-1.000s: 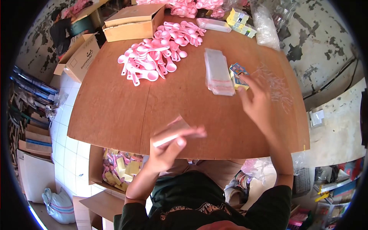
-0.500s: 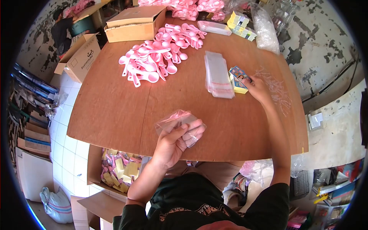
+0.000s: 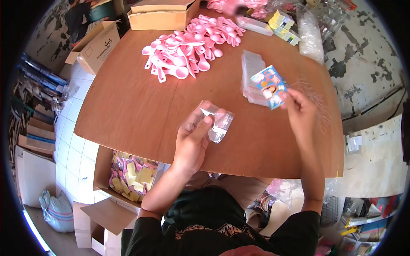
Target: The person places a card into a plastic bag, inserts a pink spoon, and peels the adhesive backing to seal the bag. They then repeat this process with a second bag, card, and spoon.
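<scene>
Midway through packing, it seems: the left hand (image 3: 192, 141) pinches an empty clear bag (image 3: 218, 123), the right hand (image 3: 301, 112) grips a printed card (image 3: 269, 86); loose pink spoons (image 3: 183, 55) still cover the table (image 3: 128, 111).

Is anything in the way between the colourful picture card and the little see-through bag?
Nothing visible. The colourful printed card in the right hand and the clear plastic bag in the left hand are apart, with only brown wooden table below the gap.
</scene>
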The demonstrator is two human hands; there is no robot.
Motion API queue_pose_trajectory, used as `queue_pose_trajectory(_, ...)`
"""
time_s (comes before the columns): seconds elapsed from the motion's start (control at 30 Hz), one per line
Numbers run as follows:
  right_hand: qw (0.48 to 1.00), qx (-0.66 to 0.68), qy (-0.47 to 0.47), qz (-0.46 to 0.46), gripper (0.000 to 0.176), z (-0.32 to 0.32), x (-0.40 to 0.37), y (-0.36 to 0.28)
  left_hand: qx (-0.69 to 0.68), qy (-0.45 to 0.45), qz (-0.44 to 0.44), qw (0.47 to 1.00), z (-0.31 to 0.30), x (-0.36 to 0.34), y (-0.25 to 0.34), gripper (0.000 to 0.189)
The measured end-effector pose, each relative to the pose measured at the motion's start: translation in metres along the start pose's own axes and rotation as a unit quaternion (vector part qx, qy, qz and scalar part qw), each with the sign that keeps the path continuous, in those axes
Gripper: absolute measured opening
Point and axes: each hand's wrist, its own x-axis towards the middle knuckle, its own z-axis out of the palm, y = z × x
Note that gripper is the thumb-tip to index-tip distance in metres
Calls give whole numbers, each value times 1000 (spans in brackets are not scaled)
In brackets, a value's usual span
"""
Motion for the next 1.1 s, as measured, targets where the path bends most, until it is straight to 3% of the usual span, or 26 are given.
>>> queue_pose_trajectory(0.1, 989, 78, -110, 64, 20, 12, -38, -28, 2, 14, 29, 999, 3, 2, 2, 40)
queue_pose_trajectory(0.23, 973, 120, -152, 126, 21, 25, -62, -42, 1, 59, 59, 997, 9, 1, -1, 43)
queue_pose_trajectory(0.47, 954, 194, -158, 163, 22, 43, -70, -52, 40, 37, 83, 995, 6, -1, -7, 45)
queue_pose_trajectory(0.67, 958, 175, -193, 124, 23, 50, -78, -56, 40, 37, 122, 991, 8, -1, -9, 46)
queue_pose_trajectory(0.87, 958, 161, -215, 102, 21, 51, -74, -53, 53, -20, 89, 994, 10, -5, -13, 40)
queue_pose_trajectory(0.93, 956, 172, -215, 105, 21, 52, -70, -55, 73, -35, 39, 996, 11, -8, -16, 31)
queue_pose_trajectory(1.1, 931, 243, -239, 129, 24, 51, -65, -53, -10, -37, 32, 999, 18, -8, -10, 25)
